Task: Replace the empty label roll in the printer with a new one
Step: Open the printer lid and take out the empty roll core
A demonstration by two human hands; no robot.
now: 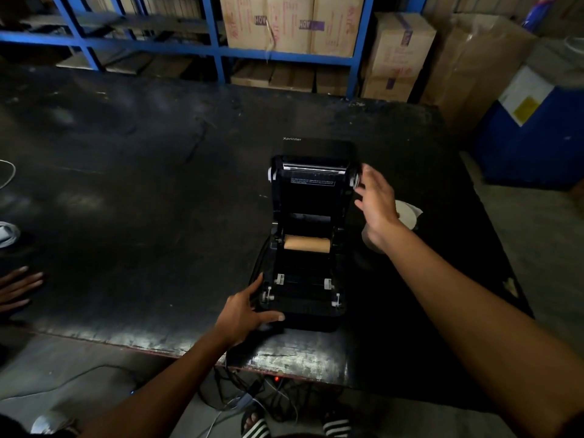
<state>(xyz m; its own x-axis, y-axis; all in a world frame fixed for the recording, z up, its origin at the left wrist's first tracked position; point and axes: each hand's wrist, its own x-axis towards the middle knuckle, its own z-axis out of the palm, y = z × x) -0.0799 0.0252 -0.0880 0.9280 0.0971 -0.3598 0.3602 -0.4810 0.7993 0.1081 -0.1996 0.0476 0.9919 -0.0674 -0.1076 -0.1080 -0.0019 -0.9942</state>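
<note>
Printer [308, 248] sits on the dark table [126, 184] with its lid [313, 178] swung up and back, seen from the head camera. Inside the bay lies the bare brown cardboard core [307, 244], held between the two side guides; this is the empty roll to come out. The left hand [245, 314] rests spread against the printer's front left corner, thumb along the front edge, steadying it without clutching anything. The right hand [376, 200] hovers open beside the raised lid's right edge, fingers loose and holding nothing. Just behind that hand, a white label roll [409, 213] lies on the table, partly hidden. Another person's hand [19, 287] rests flat at the table's left edge.

The step in hand looks to be lifting out the core. To do it well, keep the left hand bracing the base, make sure the lid stands fully open by itself, then reach the right hand into the bay, spread the guides and lift the core straight up.
</note>
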